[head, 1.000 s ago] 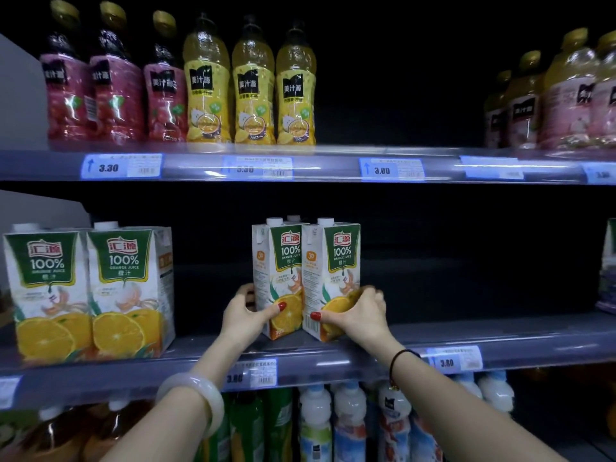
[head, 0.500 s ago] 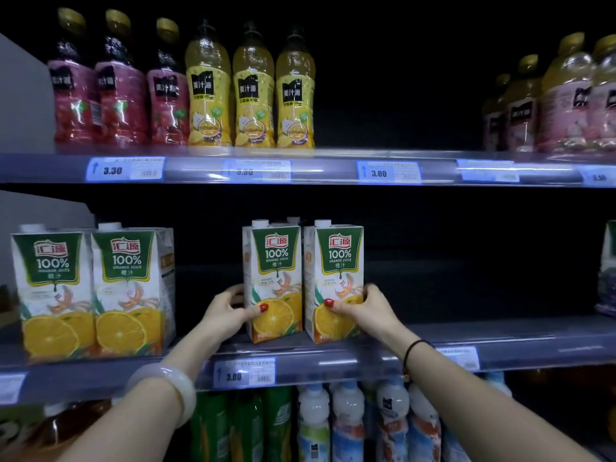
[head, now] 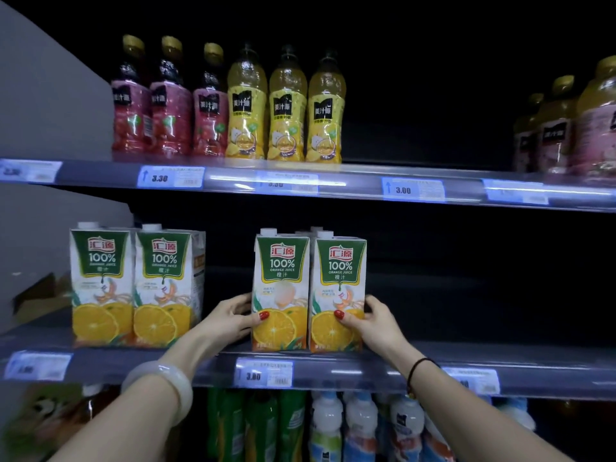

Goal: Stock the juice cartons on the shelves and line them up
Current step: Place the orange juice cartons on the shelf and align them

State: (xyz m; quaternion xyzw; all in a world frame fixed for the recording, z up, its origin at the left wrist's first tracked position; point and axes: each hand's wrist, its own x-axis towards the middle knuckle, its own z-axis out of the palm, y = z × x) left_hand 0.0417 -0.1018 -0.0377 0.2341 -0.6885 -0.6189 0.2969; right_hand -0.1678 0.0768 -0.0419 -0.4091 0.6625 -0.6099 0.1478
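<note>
Two orange juice cartons [head: 308, 293] stand upright and side by side, touching, at the front edge of the middle shelf [head: 333, 370], with more carton tops just visible behind them. Left hand [head: 230, 320] clasps the left carton's outer side, thumb on its front; right hand [head: 373, 323] clasps the right carton likewise, so the pair is pressed together between them. Another pair of cartons [head: 133, 286] stands well apart to the left. Bottles of red and yellow drink [head: 230, 101] line the upper shelf [head: 350, 185].
</note>
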